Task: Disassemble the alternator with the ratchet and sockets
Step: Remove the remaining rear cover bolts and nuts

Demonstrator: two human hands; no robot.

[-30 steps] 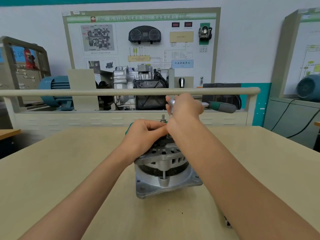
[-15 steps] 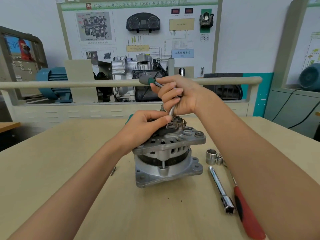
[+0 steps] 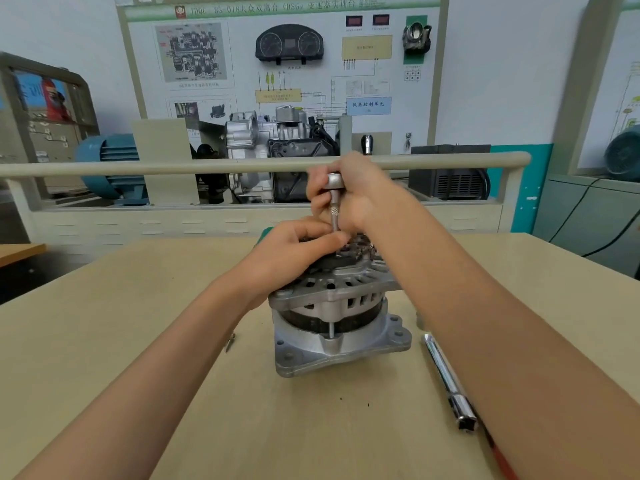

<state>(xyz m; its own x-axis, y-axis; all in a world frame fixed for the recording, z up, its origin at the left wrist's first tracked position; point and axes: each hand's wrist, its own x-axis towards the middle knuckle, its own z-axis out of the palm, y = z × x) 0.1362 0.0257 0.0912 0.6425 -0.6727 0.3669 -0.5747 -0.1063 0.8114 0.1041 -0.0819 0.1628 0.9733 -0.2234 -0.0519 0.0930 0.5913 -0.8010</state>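
Fingers of the right hand (image 3: 360, 192) curl tightly around the head of the ratchet (image 3: 335, 181), which stands above the top of the alternator (image 3: 332, 306). Its thin extension (image 3: 334, 220) goes straight down from the head to the dark parts on the top of the alternator. The handle of the ratchet is hidden behind this hand. The left hand (image 3: 294, 251) lies on the top left part of the alternator, with the fingers bent; the thumb and the fingertips meet at the lower end of the extension and seem to pinch it, though the contact itself is small and partly covered.

One alternator stands upright on its flat flange at the middle of the table (image 3: 104, 341). On the table to the right of it lies one chrome extension bar (image 3: 446, 379), its square end toward the near side. Just beside this end, a red handle (image 3: 502, 460) shows under the right forearm; the rest of it is covered. One small screw (image 3: 229, 342) lies left of the alternator, near the left forearm. Two hands are in view, and one ratchet.
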